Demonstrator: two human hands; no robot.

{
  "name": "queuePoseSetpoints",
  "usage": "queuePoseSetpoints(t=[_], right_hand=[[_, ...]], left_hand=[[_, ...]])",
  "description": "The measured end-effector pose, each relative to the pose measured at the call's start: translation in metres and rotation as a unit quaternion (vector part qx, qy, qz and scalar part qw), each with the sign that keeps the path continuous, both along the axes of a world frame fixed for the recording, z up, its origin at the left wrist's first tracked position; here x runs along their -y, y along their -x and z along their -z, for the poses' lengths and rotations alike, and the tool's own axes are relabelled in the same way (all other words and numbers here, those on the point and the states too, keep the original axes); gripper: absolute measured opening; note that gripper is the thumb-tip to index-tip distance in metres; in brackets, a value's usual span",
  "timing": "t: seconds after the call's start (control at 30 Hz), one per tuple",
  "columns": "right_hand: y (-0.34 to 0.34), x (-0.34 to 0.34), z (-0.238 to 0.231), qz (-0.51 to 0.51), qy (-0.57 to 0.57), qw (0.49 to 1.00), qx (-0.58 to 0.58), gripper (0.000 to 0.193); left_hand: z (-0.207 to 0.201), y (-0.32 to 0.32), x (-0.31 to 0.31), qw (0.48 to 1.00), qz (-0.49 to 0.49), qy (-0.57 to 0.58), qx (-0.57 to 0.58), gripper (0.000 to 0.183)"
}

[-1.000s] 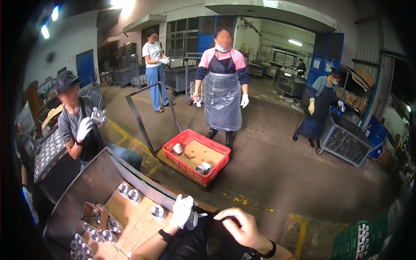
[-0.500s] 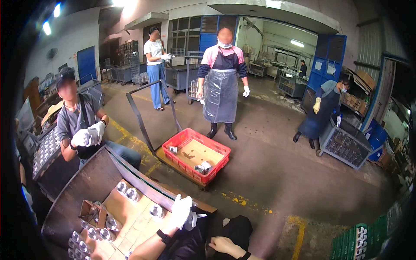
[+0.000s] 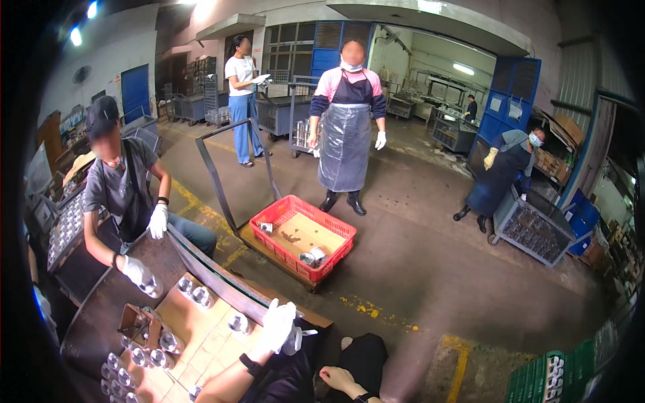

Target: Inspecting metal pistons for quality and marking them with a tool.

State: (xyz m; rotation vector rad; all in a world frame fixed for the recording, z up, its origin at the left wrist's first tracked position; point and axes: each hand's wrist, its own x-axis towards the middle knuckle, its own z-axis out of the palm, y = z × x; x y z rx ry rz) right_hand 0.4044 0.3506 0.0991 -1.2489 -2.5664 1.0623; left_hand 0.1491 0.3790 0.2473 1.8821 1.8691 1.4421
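My left hand, in a white glove with a watch at the wrist, is raised by the near-right edge of the metal bin. It is closed on what looks like a loose white glove, whose finger-like ends stick out to the right. My right hand is bare and lies over my dark-clothed leg, holding nothing. On the bin's cardboard layer, a silver piston-like part stands nearest my left hand. More such parts cluster at the left around an open cardboard box.
A seated co-worker has a gloved hand on a metal part in the bin. Beyond stands a red crate with a few parts on a trolley. An aproned person faces me. Green crates sit at lower right.
The seated co-worker's hands have parted: one has reached down into the bin with a metal part, the other rests on its rim. The person at far right has straightened. My hands hardly differ.
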Motion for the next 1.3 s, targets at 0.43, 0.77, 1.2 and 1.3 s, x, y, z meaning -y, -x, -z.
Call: queuePoseSetpoints(t=[0.43,0.77,1.2,1.3], right_hand=[[-0.095,-0.097,-0.186,0.025,0.591,0.346,-0.728,0.040],[-0.013,0.015,0.003,0.180,0.753,0.488,-0.402,0.036],[-0.007,0.023,0.050,0.295,0.682,0.604,-0.290,0.030],[-0.009,0.026,0.059,0.278,0.683,0.608,-0.294,0.030]], left_hand=[[-0.016,-0.010,-0.015,0.996,0.034,0.064,0.054,0.031],[-0.010,-0.003,-0.001,1.000,0.014,-0.009,0.008,0.022],[-0.018,-0.005,-0.004,0.999,0.019,0.024,0.030,0.024],[-0.019,-0.006,-0.001,0.997,0.017,0.069,0.037,0.027]])
